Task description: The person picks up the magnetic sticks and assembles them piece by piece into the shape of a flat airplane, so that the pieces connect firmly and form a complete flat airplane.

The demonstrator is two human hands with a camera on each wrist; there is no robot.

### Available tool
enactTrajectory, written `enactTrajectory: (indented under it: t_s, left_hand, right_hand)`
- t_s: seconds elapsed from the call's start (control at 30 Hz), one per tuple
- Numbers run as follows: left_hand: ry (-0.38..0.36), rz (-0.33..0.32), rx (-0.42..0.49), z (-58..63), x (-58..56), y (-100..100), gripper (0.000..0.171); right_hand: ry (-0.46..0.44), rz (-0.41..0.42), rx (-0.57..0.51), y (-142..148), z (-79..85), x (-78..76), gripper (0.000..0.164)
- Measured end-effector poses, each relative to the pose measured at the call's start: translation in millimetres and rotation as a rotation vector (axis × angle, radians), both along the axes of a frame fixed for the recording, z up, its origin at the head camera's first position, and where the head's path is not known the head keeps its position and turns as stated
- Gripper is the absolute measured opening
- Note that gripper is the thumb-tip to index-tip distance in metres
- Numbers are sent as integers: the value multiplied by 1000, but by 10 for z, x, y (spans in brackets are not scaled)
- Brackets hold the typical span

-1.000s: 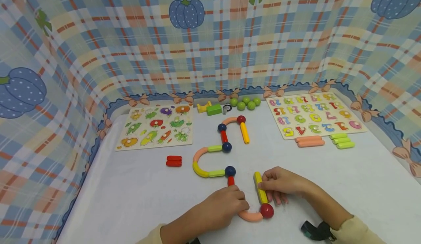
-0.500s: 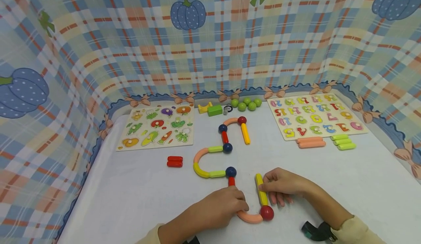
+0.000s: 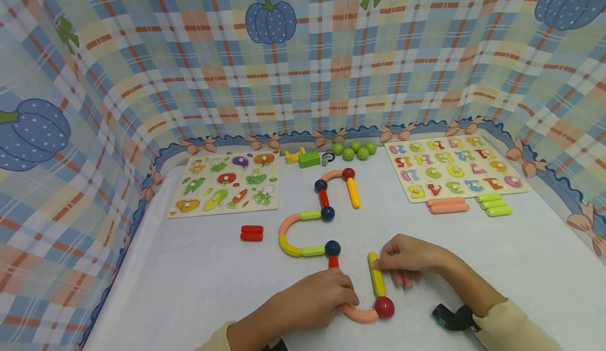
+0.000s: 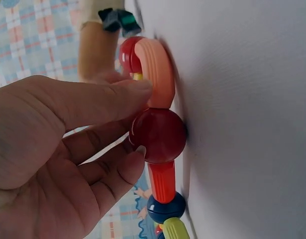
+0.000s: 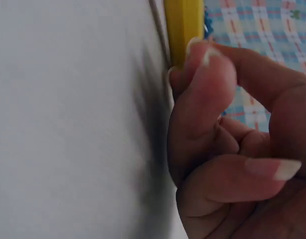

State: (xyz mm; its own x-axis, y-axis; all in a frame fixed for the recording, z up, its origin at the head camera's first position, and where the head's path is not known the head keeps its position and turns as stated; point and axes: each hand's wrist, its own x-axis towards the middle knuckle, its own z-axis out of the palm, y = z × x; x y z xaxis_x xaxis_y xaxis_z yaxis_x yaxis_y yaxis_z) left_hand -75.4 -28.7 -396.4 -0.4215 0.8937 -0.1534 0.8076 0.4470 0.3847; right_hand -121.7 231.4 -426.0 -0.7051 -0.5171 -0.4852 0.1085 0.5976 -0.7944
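A winding chain of magnetic sticks and balls lies on the white cloth. At its near end, my left hand (image 3: 317, 298) pinches the curved salmon stick (image 4: 158, 74); its lower fingers touch a dark red ball (image 4: 158, 135), which the hand hides in the head view. Beyond that ball come a short red stick (image 4: 163, 181) and a blue ball (image 3: 332, 248). The curve's other end meets another red ball (image 3: 384, 307). From there a yellow stick (image 3: 377, 280) points away, its upper part pinched between thumb and fingers of my right hand (image 3: 409, 256).
Two red sticks (image 3: 252, 233) lie left of the chain. Salmon sticks (image 3: 447, 206) and green sticks (image 3: 494, 204) sit at right. Behind are a vegetable puzzle board (image 3: 224, 182), a number puzzle board (image 3: 454, 167), several green balls (image 3: 355, 151) and a green block (image 3: 310, 159).
My right hand has tilted and shifted slightly while keeping its pinch on the yellow stick. The left hand and the chain stay nearly as they were.
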Motion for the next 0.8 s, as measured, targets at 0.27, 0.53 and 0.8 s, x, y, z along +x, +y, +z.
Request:
enactTrajectory:
  t_s: [0.27,0.53,0.8]
  left_hand:
    - [30,-21,-19,47,-66,121,30]
    - [88,-1,-103,15,-149,382,49]
    - [141,-17,-164,-38,-203,503,49]
  right_hand:
    - [337,-198,180,134,277,-921,28]
    - [703,-264,352,86,176,-1897,38]
    - [656,-240,483,-39,81,-2236,42]
